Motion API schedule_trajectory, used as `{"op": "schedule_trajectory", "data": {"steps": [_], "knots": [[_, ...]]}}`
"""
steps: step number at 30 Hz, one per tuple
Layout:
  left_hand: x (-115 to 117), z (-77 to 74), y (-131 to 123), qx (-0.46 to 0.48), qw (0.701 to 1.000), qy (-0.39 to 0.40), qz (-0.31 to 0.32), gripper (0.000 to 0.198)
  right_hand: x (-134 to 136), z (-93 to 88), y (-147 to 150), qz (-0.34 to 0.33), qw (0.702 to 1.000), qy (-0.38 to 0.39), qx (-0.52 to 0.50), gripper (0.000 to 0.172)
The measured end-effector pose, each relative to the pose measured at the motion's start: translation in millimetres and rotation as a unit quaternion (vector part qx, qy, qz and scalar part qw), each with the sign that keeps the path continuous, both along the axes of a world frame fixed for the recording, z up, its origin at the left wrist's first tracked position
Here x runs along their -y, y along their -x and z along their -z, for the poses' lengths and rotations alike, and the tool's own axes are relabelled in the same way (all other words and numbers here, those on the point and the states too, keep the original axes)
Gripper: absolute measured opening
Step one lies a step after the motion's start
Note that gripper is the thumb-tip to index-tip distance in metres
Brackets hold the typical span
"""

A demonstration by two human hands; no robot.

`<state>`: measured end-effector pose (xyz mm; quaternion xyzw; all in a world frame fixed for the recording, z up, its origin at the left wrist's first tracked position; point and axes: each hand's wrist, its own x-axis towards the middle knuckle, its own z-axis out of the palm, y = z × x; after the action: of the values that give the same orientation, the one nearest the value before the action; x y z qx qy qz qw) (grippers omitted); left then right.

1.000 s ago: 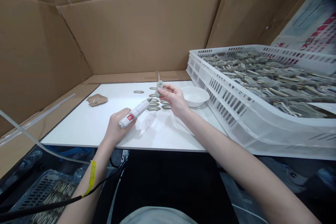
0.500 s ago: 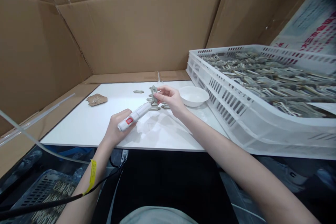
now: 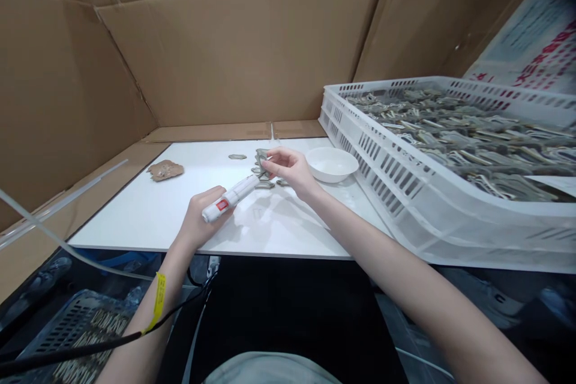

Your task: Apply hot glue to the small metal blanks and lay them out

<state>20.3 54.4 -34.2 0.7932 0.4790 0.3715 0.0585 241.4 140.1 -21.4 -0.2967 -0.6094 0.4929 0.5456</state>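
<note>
My left hand (image 3: pixel 204 216) is closed around a thick white pen-shaped tool (image 3: pixel 236 195) with a red-framed mark on its side. The tool's narrow end points up and right, at the small grey-green part (image 3: pixel 262 158) in my right hand (image 3: pixel 288 168). Thumb and fingers of that hand pinch the flat, elongated part upright. Whether the tip touches it, I cannot tell. Several similar grey-green parts (image 3: pixel 264 185) lie on the white board beneath and beside my right fingers, partly hidden by them. Another such part (image 3: pixel 237 156) lies apart, farther left.
A white bowl (image 3: pixel 332 175) stands right of my right hand. Beyond it, a large white crate (image 3: pixel 432 222) holds rows of similar parts. A torn brown cardboard piece (image 3: pixel 165 170) lies at left. Cardboard walls (image 3: pixel 243 48) enclose the white board (image 3: pixel 135 210). A black cable (image 3: pixel 112 343) crosses my left forearm.
Both hands stay almost in place. The part in my right hand has turned or tilted slightly, and the pen-shaped tool has rolled a little in my left hand.
</note>
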Motion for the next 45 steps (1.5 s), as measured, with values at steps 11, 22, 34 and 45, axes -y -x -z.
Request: {"op": "schedule_trajectory", "data": {"steps": [11,22,34,45], "knots": [[-0.3,-0.8,-1.5,0.007,1.0,0.017,-0.002,0.025,-4.1,5.5,-1.8,0.004,1.0,-0.019,0.02,0.03],[-0.8,-1.6,-2.5,0.006,1.0,0.02,0.006,0.022,-1.9,1.7,-2.4,-0.006,1.0,-0.017,0.026,0.032],[-1.4,-1.3,-1.8,0.013,1.0,0.019,0.016,0.023,-0.8,0.2,-2.7,-0.003,0.999,-0.024,0.027,0.027],[-0.1,-2.3,-3.0,0.031,0.999,0.024,0.014,0.026,-2.7,1.5,-1.9,-0.008,1.0,-0.017,0.013,0.022]]}}
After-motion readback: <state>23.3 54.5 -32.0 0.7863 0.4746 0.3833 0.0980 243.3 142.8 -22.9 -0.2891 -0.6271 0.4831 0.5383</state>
